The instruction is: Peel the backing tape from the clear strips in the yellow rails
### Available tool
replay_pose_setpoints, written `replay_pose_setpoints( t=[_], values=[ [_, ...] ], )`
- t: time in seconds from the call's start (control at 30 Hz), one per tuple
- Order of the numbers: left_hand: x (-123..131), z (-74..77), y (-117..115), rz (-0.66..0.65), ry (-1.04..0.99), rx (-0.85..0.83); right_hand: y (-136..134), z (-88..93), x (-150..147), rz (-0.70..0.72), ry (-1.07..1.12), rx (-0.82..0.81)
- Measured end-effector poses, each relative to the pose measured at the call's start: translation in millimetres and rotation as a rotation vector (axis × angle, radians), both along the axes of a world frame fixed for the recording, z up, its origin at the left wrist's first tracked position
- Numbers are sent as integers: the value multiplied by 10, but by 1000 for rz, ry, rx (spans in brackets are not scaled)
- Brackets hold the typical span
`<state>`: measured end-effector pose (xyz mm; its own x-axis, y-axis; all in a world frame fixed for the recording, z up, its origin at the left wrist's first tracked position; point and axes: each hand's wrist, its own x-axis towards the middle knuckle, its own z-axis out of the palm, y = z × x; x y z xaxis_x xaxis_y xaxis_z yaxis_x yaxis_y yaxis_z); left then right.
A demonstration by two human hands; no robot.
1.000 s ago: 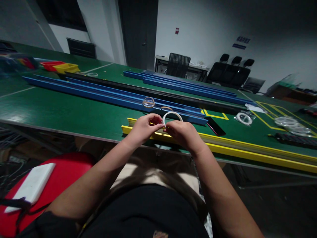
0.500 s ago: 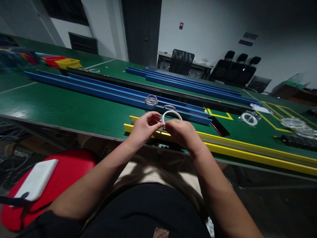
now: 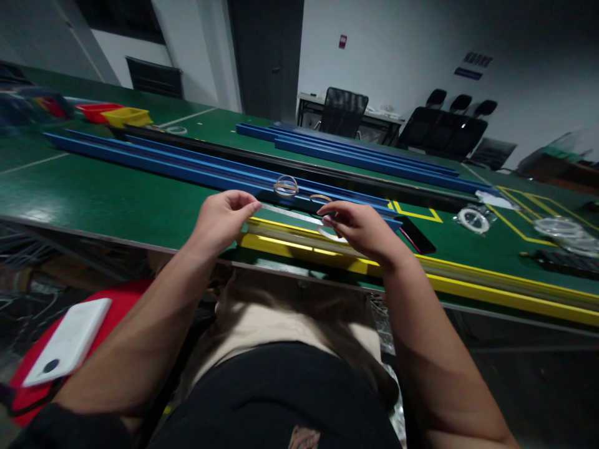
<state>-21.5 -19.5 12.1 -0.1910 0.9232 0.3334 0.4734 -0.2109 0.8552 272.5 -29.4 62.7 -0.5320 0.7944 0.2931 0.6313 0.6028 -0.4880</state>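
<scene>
A strip of whitish tape [image 3: 290, 212] stretches between my two hands above the yellow channel [image 3: 304, 243]. My left hand [image 3: 224, 218] pinches the strip's left end between thumb and fingertips. In my right hand [image 3: 358, 227] is the white tape roll [image 3: 331, 234], partly hidden by the fingers, which curl round it. Just beyond the strip, two brown rings [image 3: 286, 186] [image 3: 321, 199] are at the near blue channel [image 3: 187, 167].
Behind lie a long black channel [image 3: 327, 171] and more blue channels [image 3: 365, 163]. A phone [image 3: 415, 235] and bagged rolls [image 3: 473, 220] are to the right on the green table [image 3: 116, 193]. Red [image 3: 96, 112] and yellow bins [image 3: 127, 116] stand back left.
My left hand has moved left, away from my right hand, and a length of tape now spans between them. The roll has tilted flatter and moved slightly right with my right hand.
</scene>
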Motion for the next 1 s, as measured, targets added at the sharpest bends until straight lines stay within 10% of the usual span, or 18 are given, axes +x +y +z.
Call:
replay_pose_setpoints(
  t=[0.33, 0.6, 1.0],
  values=[
    [-603, -468, 309, -72, 143, -292, 278, -9, -480, -214, -804, -90],
    [-577, -753, 386, -82, 241, -376, 429, -181, -746, -348, -913, -217],
    [-596, -787, 445, -96, 400, -341, 495, -364, -817, -404, -912, -228]
  ],
)
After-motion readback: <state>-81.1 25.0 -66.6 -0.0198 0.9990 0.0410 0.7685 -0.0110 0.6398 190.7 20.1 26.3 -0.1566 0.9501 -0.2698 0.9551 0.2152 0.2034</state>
